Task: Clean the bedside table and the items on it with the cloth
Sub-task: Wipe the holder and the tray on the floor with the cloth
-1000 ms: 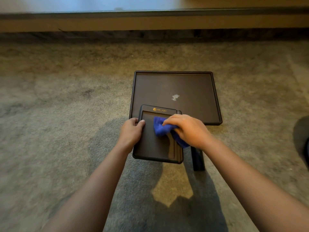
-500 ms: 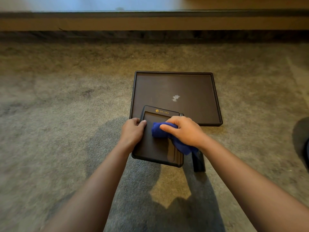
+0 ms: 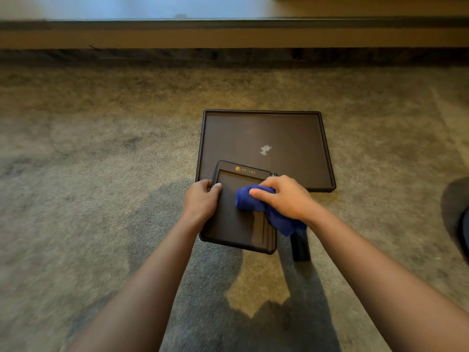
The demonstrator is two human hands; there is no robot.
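Observation:
A small dark tray with a gold logo (image 3: 236, 222) is held above the carpet, tilted slightly. My left hand (image 3: 201, 203) grips its left edge, thumb on the rim. My right hand (image 3: 284, 198) presses a bunched blue cloth (image 3: 256, 203) onto the small tray's inner surface near its upper right; a tail of the cloth hangs off the right side. Behind it, a larger dark rectangular tray (image 3: 327, 153) lies flat on the carpet, with a small whitish smudge (image 3: 265, 149) near its middle.
Grey-brown carpet (image 3: 101, 174) covers the floor. A small black upright object (image 3: 300, 247) stands below my right wrist. A low wooden ledge (image 3: 228, 38) runs across the back. A dark shape (image 3: 459, 224) sits at the right edge.
My right hand has slid the blue cloth leftward and slightly down across the small tray. The left hand keeps its grip on the tray's left edge.

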